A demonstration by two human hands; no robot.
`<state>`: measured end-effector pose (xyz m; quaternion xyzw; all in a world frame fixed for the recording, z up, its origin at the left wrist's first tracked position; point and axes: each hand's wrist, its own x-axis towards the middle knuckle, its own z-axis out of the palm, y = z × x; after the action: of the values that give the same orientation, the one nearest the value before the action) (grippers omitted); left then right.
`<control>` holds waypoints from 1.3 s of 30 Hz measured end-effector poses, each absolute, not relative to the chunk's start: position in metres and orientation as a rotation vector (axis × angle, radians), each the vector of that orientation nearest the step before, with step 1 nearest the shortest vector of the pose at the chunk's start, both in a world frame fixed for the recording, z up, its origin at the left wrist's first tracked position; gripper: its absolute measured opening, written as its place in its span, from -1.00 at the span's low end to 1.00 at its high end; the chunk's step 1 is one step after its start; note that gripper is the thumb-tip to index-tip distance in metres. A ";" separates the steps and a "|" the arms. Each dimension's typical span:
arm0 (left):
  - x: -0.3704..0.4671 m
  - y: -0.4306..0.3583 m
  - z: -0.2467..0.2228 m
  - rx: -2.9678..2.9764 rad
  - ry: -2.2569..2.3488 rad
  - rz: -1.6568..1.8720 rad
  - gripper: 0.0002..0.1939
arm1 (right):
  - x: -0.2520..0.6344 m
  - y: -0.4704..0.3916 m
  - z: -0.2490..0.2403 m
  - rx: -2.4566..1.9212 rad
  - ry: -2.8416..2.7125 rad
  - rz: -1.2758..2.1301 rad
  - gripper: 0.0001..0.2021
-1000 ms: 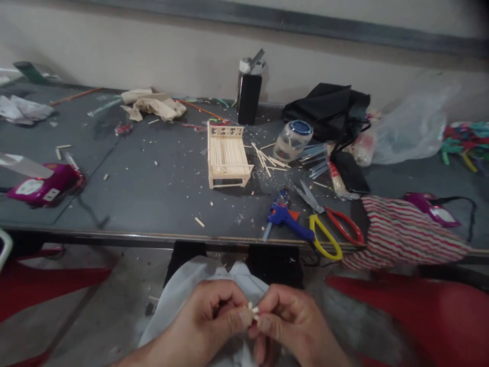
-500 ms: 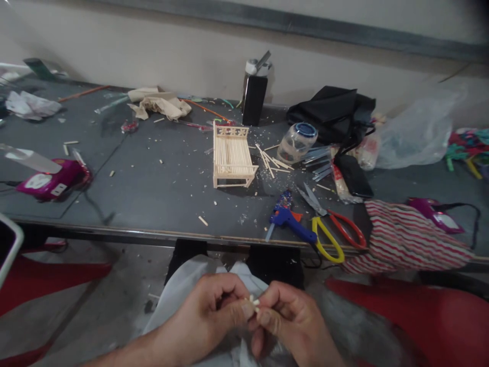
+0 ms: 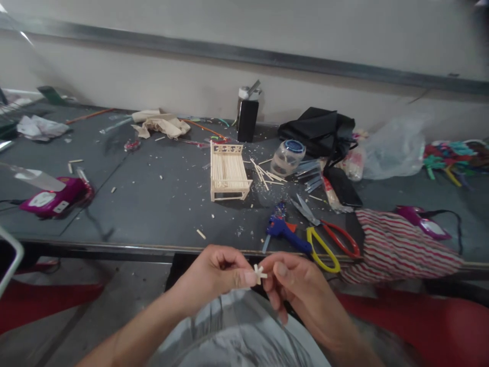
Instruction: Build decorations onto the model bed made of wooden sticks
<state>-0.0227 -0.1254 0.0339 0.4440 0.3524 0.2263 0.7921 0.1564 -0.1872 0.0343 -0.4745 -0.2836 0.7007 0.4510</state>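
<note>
Pale wooden sticks are forming a small star-shaped piece (image 3: 260,274), which the left hand (image 3: 219,278) is pinching between thumb and finger in front of the surface (image 3: 153,214). The left thumb is covering one side of it. The right hand (image 3: 301,285) is hovering beside it with fingers loosely curled and thumb parted from the piece; whether its index fingertip is touching is hard to make out. The picture's bottom edge is cutting off both forearms.

Compared with the earlier frames, both hands are now sitting higher, off the lap and close to the edge, and the star's arms are showing more clearly.

On the grey, crumb-strewn surface, a miniature slatted bed (image 3: 229,171) is standing upright, loose sticks (image 3: 263,176) lying to its right. A blue glue gun (image 3: 284,229) is resting near open scissors (image 3: 323,244), whose handles are overhanging the edge. Behind, a pale wall (image 3: 183,81) is carrying a dark rail (image 3: 214,51).
</note>
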 end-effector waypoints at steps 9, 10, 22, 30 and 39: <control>-0.023 -0.111 0.029 0.947 0.713 0.498 -0.54 | 0.149 -0.175 0.041 -1.263 -0.662 1.629 -0.75; -0.021 -0.112 0.029 0.937 0.703 0.520 -0.54 | 0.147 -0.174 0.041 -1.267 -0.654 1.585 -0.75; -0.007 -0.112 0.034 0.983 0.906 0.721 -0.74 | 0.141 -0.160 0.031 -1.238 -0.704 1.467 -0.75; -0.005 -0.089 0.025 1.052 0.946 0.803 -0.73 | 0.141 -0.135 0.020 -1.258 -0.772 1.344 -0.76; -0.010 -0.039 0.015 1.459 1.074 0.969 -0.80 | 0.155 -0.083 0.022 -1.470 -1.155 0.897 -0.76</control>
<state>-0.0105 -0.0386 0.0146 0.6077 0.4474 0.4036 0.5174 0.1554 -0.0826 0.0221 -0.6101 -0.4795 0.3722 0.5092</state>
